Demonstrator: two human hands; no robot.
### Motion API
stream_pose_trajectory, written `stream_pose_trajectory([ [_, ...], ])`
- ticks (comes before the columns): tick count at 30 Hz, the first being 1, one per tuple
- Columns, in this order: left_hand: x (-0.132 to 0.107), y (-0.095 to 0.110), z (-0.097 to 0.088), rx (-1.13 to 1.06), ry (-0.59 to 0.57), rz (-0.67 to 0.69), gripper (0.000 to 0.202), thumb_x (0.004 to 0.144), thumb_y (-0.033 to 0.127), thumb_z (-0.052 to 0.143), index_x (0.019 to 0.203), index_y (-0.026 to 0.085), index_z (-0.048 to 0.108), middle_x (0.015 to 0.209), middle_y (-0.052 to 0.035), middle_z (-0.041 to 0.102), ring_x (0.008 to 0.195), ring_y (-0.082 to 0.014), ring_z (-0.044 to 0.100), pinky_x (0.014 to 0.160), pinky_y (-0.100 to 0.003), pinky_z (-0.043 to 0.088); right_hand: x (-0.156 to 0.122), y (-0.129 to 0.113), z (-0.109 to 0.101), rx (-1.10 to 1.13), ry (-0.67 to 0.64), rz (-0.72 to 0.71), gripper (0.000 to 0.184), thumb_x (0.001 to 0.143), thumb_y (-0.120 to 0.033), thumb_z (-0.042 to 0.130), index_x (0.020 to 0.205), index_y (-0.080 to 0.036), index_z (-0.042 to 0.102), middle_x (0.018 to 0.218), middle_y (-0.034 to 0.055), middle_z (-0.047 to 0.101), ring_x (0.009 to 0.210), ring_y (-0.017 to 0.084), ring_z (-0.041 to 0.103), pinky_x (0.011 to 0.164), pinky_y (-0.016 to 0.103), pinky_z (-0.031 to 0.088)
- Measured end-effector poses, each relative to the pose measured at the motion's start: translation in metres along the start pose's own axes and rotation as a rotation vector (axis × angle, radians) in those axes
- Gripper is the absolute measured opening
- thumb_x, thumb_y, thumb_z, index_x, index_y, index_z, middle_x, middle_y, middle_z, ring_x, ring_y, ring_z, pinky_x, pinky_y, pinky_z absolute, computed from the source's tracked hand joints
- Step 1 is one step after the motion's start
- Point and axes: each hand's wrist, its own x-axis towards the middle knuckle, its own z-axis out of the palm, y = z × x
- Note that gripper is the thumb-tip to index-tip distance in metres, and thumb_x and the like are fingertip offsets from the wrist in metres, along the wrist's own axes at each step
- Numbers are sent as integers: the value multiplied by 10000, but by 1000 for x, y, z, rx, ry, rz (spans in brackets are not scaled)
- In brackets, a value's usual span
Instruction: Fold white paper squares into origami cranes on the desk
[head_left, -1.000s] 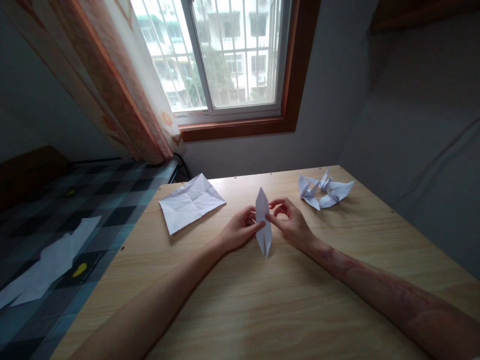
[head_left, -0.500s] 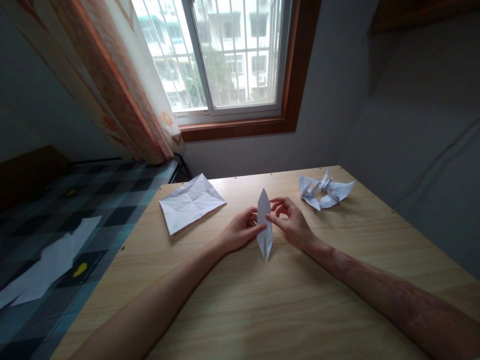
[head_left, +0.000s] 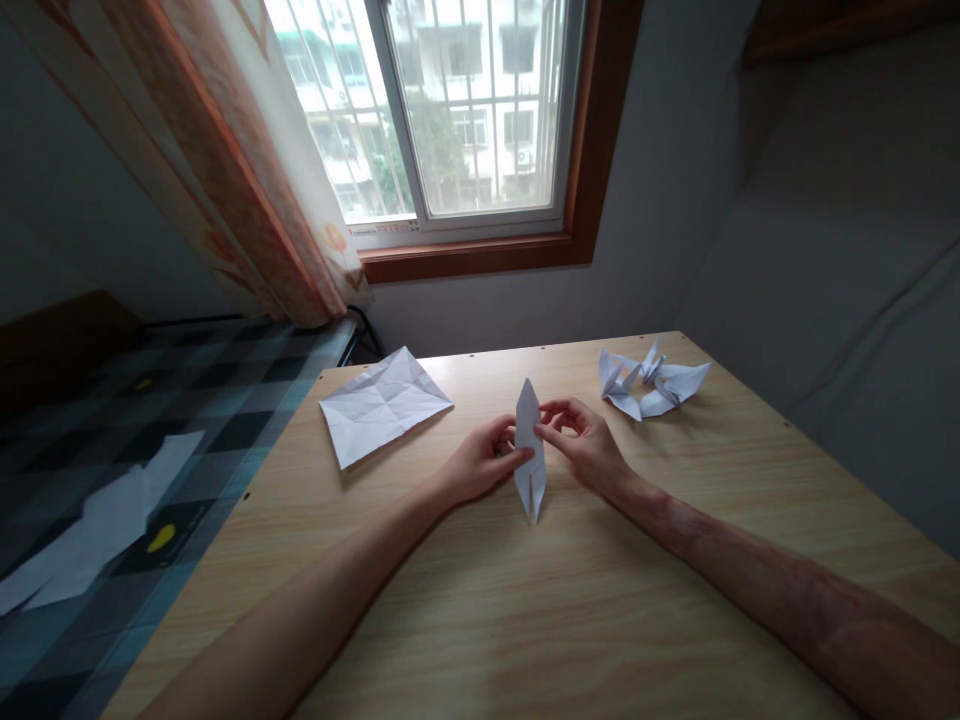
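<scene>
A narrow white piece of folded paper [head_left: 529, 480], pointed at the top and split into two points at the bottom, stands nearly upright above the table. My left hand [head_left: 484, 460] pinches its left edge, thumb across the front and the other fingers partly behind. On the opposite edge, my right hand [head_left: 581, 440] grips the paper between thumb and fingers, a little higher up. Far left of it lies a creased white sheet [head_left: 386, 405]. To the right sit several folded paper cranes [head_left: 660, 385], bunched together.
The light wooden table [head_left: 480, 610] stretches under both arms. Left of it is a bed with a checked cover [head_left: 247, 400], where cut white paper strips [head_left: 105, 525] lie. A window [head_left: 487, 120] and a patterned curtain [head_left: 255, 150] are behind the table.
Almost nothing differs. My right thumb has shifted very slightly on the folded paper's right edge; the other papers stay where they were.
</scene>
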Motion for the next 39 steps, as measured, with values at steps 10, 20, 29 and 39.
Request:
stream_pose_trajectory([
  [10, -1, 1, 0, 67, 13, 30, 464, 991, 496, 759, 1297, 149, 715, 912, -24, 682, 720, -127, 492, 642, -237, 380, 0, -2, -1, -26, -5, -35, 393, 852, -493, 910, 1113, -236, 767, 1049, 67, 754, 795, 185, 635, 710, 314, 576],
  [20, 0, 4, 1, 104, 4, 22, 524, 994, 538, 733, 1320, 128, 718, 810, 18, 579, 682, -126, 405, 613, -258, 319, 0, 0, 1, 15, -21, -42, 431, 839, -483, 931, 1148, -254, 737, 1083, 51, 738, 800, 177, 634, 715, 306, 562],
  [29, 2, 1, 1, -12, 44, -4, 441, 986, 554, 751, 1159, 151, 702, 821, 9, 597, 672, -116, 465, 598, -238, 343, -6, -18, 1, -143, -78, -236, 192, 956, -421, 835, 932, -248, 756, 935, 37, 765, 869, 224, 688, 842, 375, 572],
  [39, 10, 4, 1, -357, 166, -64, 416, 815, 459, 935, 989, 139, 735, 926, -60, 781, 830, -178, 699, 743, -258, 511, -12, -39, 1, -326, -157, -413, 53, 979, -269, 799, 947, -311, 793, 1075, 51, 840, 1052, 300, 740, 995, 520, 568],
])
